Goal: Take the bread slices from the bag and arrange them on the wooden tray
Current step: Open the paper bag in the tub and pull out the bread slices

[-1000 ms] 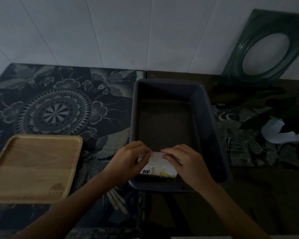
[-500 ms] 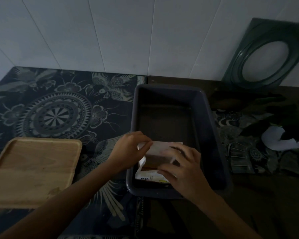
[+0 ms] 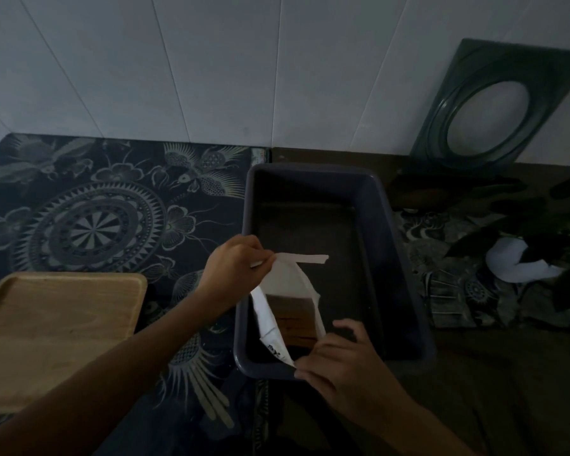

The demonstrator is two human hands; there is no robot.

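A white bread bag (image 3: 285,281) lies in the near end of a dark plastic tub (image 3: 405,281), its mouth spread wide. Brown bread slices (image 3: 293,319) show inside the opening. My left hand (image 3: 234,274) pinches the bag's far top flap and holds it up. My right hand (image 3: 339,360) grips the bag's near edge at the tub's front rim. The wooden tray (image 3: 56,327) sits bare at the left, on a patterned dark cloth.
A dark green square frame with a round hole (image 3: 494,106) leans on the white tiled wall at the back right. Dark leaves and a white scrap (image 3: 517,264) lie right of the tub. The patterned cloth (image 3: 96,222) covers the left of the counter.
The bag was closed under both hands. My left hand has lifted its flap up and away, my right hand has pulled the near edge toward me, and the slices now show.
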